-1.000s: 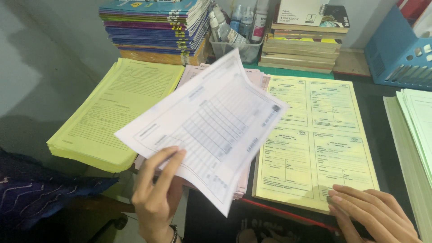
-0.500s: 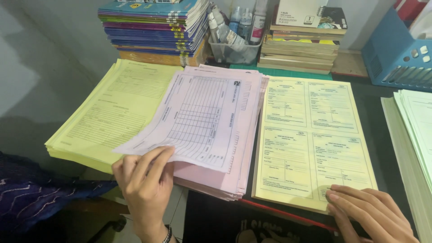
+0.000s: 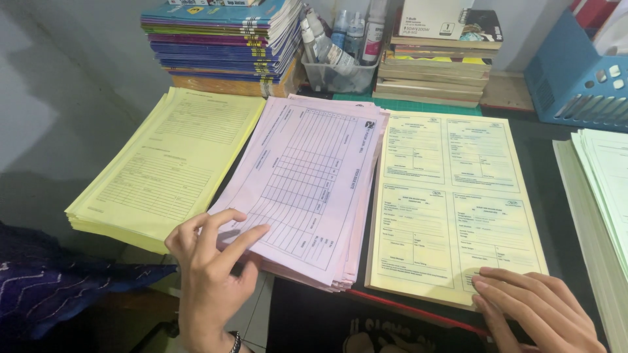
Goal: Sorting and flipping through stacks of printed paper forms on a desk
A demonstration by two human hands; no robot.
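Note:
A stack of pink printed forms point(image 3: 314, 176) lies in the middle of the dark desk. My left hand point(image 3: 209, 268) hovers at its near left corner, fingers spread, fingertips touching the top sheet and holding nothing. Right of it lies a stack of pale yellow forms point(image 3: 451, 196) with four printed panels. My right hand point(image 3: 536, 314) rests flat on that stack's near right corner, fingers together. Another yellow stack point(image 3: 163, 163) sits to the left of the pink one.
At the back stand a pile of blue and purple booklets point(image 3: 222, 39), a clear tub with bottles point(image 3: 340, 52) and a pile of books point(image 3: 445, 59). A blue plastic basket point(image 3: 575, 72) is at the back right. Pale green sheets point(image 3: 602, 189) lie along the right edge.
The sheet my left hand held up in the air has come down flat onto the pink stack, and the hand has let go. My right hand has stayed in place.

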